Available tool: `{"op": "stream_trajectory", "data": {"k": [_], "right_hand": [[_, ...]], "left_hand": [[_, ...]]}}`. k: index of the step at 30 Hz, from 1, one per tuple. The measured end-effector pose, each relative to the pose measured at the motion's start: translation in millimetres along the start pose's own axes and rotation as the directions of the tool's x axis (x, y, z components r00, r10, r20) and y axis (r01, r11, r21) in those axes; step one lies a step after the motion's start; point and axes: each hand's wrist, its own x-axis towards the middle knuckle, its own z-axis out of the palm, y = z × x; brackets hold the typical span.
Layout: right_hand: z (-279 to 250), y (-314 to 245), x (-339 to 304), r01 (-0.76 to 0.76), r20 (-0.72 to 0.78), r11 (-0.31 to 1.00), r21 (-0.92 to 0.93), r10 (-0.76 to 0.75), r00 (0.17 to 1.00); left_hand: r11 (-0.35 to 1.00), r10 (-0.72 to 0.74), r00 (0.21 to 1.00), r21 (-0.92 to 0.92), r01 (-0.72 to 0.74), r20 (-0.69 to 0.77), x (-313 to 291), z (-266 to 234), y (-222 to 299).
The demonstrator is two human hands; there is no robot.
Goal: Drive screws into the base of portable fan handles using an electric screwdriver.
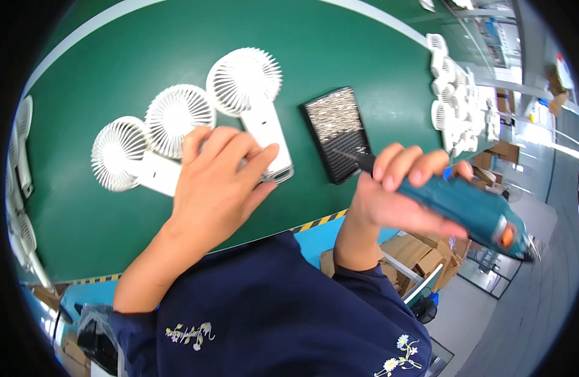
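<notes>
Three white handheld fans lie side by side on the green table: a left fan [120, 154], a middle fan [179, 119] and a right fan [264, 122]. My left hand [217, 173] is closed over the handles, its fingers bent and its thumb by the foot of the right fan. It hides the middle fan's handle. My right hand [402, 191] is wrapped round a teal electric screwdriver [468, 210], whose dark tip points left over a black tray [324, 154]. Small shiny screws [333, 113] fill the tray's far part in rows.
Many more white fans [456, 100] are crowded together at the table's right end. Others [22, 188] line its left edge. Yellow-black tape [321, 221] marks the near edge. Cardboard pieces [421, 257] are piled below on the right.
</notes>
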Motion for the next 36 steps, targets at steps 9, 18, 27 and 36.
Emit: {"op": "stream_trajectory", "data": {"k": [9, 18, 27, 36], "right_hand": [[-31, 19, 14, -0.011, -0.282, 0.978, -0.209, -0.049, 0.958], [-27, 22, 7, -0.066, -0.23, 0.994, -0.09, 0.043, 0.972], [-28, 26, 6, -0.085, -0.324, 0.99, -0.11, 0.045, 0.945], [-3, -9, 10, -0.034, -0.273, 0.999, -0.024, 0.026, 0.962]], "left_hand": [[1.0, 0.004, 1.0, 0.011, -0.004, -0.023, 1, 2, -1], [1.0, 0.01, 0.999, 0.005, -0.01, -0.043, 3, 3, -2], [1.0, 0.017, 0.999, 0.008, -0.017, -0.052, 2, 3, -2], [0.993, 0.046, 0.989, -0.103, -0.061, -0.143, 4, 8, 5]]}}
